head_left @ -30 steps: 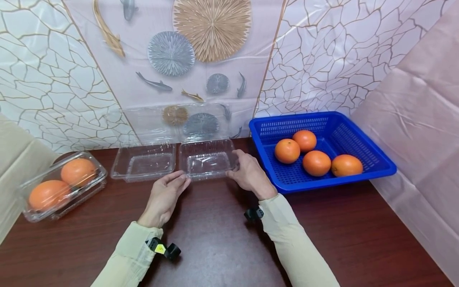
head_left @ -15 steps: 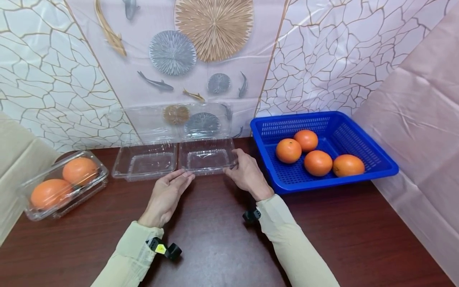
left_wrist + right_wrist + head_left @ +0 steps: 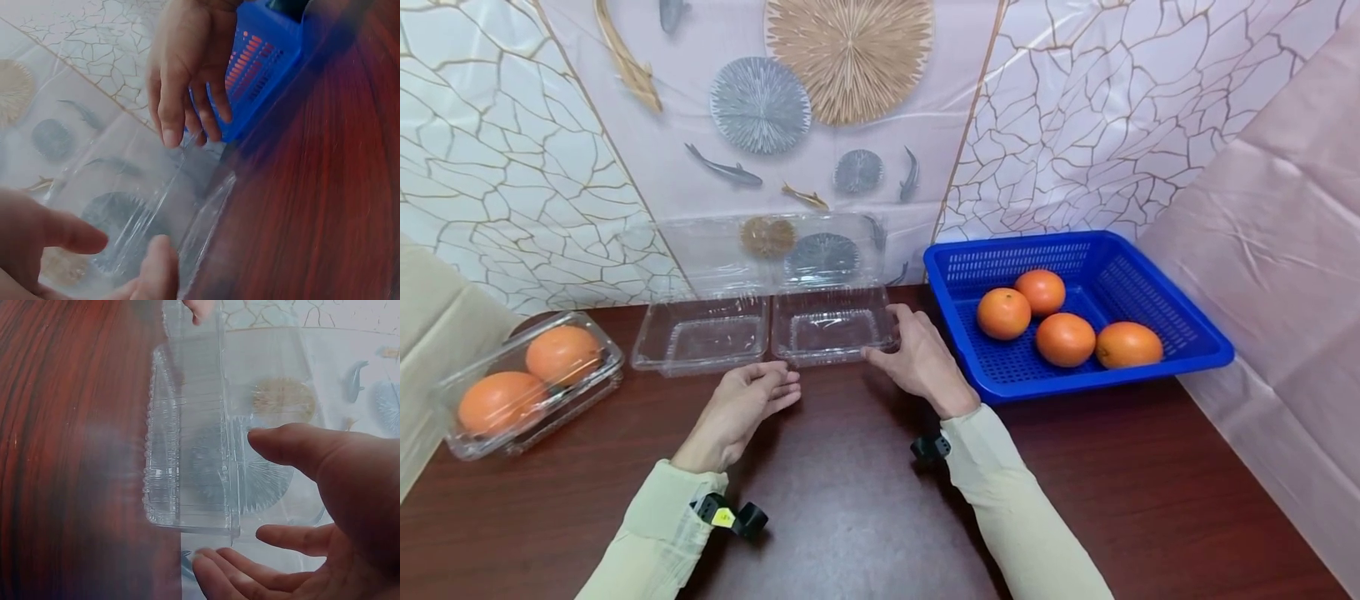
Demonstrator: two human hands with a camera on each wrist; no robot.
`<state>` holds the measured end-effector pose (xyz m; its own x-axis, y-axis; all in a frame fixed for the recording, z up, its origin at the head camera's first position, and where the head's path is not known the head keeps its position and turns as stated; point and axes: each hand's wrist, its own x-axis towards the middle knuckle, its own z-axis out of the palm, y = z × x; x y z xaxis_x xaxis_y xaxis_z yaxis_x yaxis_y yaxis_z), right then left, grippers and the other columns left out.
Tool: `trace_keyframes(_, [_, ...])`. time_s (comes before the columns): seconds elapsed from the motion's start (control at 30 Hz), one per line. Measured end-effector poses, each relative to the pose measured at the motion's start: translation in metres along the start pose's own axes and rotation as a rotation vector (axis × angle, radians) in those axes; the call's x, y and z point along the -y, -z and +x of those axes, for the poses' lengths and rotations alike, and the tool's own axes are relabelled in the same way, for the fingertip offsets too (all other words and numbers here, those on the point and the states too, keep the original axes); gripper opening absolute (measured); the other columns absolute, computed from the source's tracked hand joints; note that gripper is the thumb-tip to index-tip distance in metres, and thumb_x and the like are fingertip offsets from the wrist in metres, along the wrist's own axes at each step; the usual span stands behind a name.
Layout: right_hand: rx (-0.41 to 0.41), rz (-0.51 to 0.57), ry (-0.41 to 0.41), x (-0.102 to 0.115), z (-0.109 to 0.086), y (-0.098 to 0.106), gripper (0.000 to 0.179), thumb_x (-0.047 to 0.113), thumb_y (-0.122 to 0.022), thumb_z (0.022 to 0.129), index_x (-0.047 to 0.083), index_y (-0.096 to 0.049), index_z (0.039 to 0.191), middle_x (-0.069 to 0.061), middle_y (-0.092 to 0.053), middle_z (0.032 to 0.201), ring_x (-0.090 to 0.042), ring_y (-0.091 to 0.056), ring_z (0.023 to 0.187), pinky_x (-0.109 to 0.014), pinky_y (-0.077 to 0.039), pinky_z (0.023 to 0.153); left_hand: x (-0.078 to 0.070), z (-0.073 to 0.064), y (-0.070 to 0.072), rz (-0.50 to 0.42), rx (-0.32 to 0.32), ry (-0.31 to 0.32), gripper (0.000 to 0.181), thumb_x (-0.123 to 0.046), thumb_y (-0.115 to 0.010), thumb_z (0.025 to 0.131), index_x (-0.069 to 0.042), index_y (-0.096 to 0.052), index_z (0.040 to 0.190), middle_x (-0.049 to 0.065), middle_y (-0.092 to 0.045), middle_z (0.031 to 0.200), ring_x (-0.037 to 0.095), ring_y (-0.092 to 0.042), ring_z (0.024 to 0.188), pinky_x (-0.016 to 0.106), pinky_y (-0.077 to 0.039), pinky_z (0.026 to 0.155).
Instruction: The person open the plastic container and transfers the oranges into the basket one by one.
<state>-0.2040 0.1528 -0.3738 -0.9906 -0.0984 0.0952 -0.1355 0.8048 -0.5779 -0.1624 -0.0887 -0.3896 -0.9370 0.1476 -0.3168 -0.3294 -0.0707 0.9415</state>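
Observation:
Two clear plastic clamshell boxes stand side by side at the back of the table, lids raised against the wall covering. My right hand (image 3: 921,358) is at the right side of the right box (image 3: 831,333), thumb and fingers spread about its corner. In the right wrist view the fingers stand apart from the box wall (image 3: 187,444). My left hand (image 3: 737,417) is in front of the gap between the boxes, close to the left box (image 3: 715,337). Its fingers are loosely bent with nothing between them. Both boxes hold nothing.
A blue basket (image 3: 1105,379) with several oranges (image 3: 1064,340) stands at the right, close beside my right hand. At the far left is a lidded clear box (image 3: 523,442) with two oranges (image 3: 503,403) inside. The patterned wall covering (image 3: 1037,167) rises directly behind.
The right box has slid slightly back, level with the left box. My left hand has come off its front edge and drawn a little back and left. The right hand has loosened at the corner.

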Motion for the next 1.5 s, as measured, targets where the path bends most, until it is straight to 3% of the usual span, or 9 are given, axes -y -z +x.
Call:
trace_keyframes(0.27, [-0.079, 0.017, 0.008, 0.009, -0.004, -0.007, 0.064, 0.042, -0.074, 0.092, 0.008, -0.053, 0.142, -0.019, -0.049, 0.128, -0.032, -0.048, 0.119, -0.043, -0.053, 0.102, -0.010, -0.015, 0.018, 0.276, -0.037, -0.012, 0.037, -0.015, -0.046, 0.108, 0.007, -0.050, 0.138, 0.022, -0.062, 0.125, 0.020, -0.068, 0.100, 0.032, -0.063, 0.093])
trace_keyframes(0.5, [-0.248, 0.083, 0.087, 0.020, -0.006, -0.012, 0.048, 0.038, -0.073, 0.093, 0.007, -0.062, 0.129, -0.016, -0.051, 0.121, -0.031, -0.049, 0.116, -0.043, -0.053, 0.099, -0.016, -0.022, 0.024, 0.447, -0.229, -0.275, 0.025, -0.014, -0.051, 0.106, 0.003, -0.063, 0.120, 0.019, -0.070, 0.107, 0.013, -0.069, 0.084, 0.023, -0.064, 0.079])
trace_keyframes(0.7, [-0.346, 0.150, 0.276, 0.035, -0.011, -0.020, 0.032, 0.028, -0.074, 0.092, 0.008, -0.067, 0.116, -0.012, -0.056, 0.111, -0.027, -0.056, 0.106, -0.040, -0.054, 0.095, -0.014, -0.028, 0.031, 0.641, -0.499, -0.447, 0.016, -0.013, -0.057, 0.101, -0.007, -0.070, 0.108, 0.010, -0.073, 0.091, 0.011, -0.064, 0.075, 0.012, -0.050, 0.062])
trace_keyframes(0.83, [-0.315, 0.171, 0.403, 0.047, -0.011, -0.026, 0.029, 0.022, -0.072, 0.092, 0.006, -0.067, 0.116, -0.012, -0.062, 0.111, -0.027, -0.060, 0.105, -0.039, -0.055, 0.097, -0.011, -0.032, 0.045, 0.731, -0.716, -0.548, 0.013, -0.011, -0.059, 0.096, -0.009, -0.072, 0.099, 0.007, -0.071, 0.081, 0.002, -0.056, 0.068, 0.007, -0.040, 0.061])
trace_keyframes(1.0, [-0.190, 0.149, 0.469, 0.070, -0.008, -0.041, 0.032, 0.023, -0.070, 0.094, 0.006, -0.066, 0.120, -0.009, -0.065, 0.115, -0.023, -0.062, 0.107, -0.036, -0.056, 0.097, -0.010, -0.042, 0.073, 0.763, -0.900, -0.632, 0.017, -0.008, -0.058, 0.092, -0.008, -0.074, 0.097, 0.009, -0.072, 0.078, -0.007, -0.049, 0.065, 0.011, -0.036, 0.060])
trace_keyframes(1.13, [-0.094, 0.120, 0.505, 0.094, -0.006, -0.057, 0.032, 0.026, -0.068, 0.096, 0.007, -0.065, 0.121, -0.007, -0.063, 0.112, -0.019, -0.060, 0.099, -0.031, -0.056, 0.090, -0.010, -0.052, 0.103, 0.779, -1.010, -0.700, 0.018, -0.006, -0.058, 0.088, 0.001, -0.072, 0.098, 0.022, -0.070, 0.083, 0.023, -0.056, 0.076, 0.036, -0.039, 0.074])
trace_keyframes(1.2, [-0.059, 0.096, 0.524, 0.107, -0.005, -0.066, 0.032, 0.027, -0.067, 0.097, 0.008, -0.065, 0.123, -0.006, -0.063, 0.112, -0.018, -0.059, 0.099, -0.028, -0.056, 0.090, -0.010, -0.057, 0.118, 0.784, -1.059, -0.706, 0.021, -0.006, -0.059, 0.087, 0.006, -0.070, 0.101, 0.029, -0.066, 0.091, 0.042, -0.050, 0.089, 0.050, -0.034, 0.082])
trace_keyframes(1.27, [-0.025, 0.067, 0.535, 0.119, -0.004, -0.076, 0.033, 0.029, -0.066, 0.098, 0.009, -0.064, 0.125, -0.004, -0.062, 0.114, -0.016, -0.059, 0.104, -0.026, -0.055, 0.095, -0.012, -0.061, 0.133, 0.779, -1.095, -0.653, 0.027, -0.008, -0.058, 0.086, 0.008, -0.069, 0.105, 0.033, -0.063, 0.100, 0.051, -0.045, 0.102, 0.058, -0.029, 0.091])
trace_keyframes(1.5, [0.059, -0.001, 0.577, 0.155, 0.004, -0.103, 0.032, 0.032, -0.063, 0.099, 0.016, -0.063, 0.126, -0.002, -0.063, 0.124, -0.016, -0.059, 0.117, -0.024, -0.053, 0.105, -0.021, -0.069, 0.179, 0.719, -1.123, -0.270, 0.056, -0.013, -0.048, 0.083, 0.004, -0.056, 0.136, 0.037, -0.039, 0.141, 0.049, -0.018, 0.136, 0.065, -0.021, 0.111])
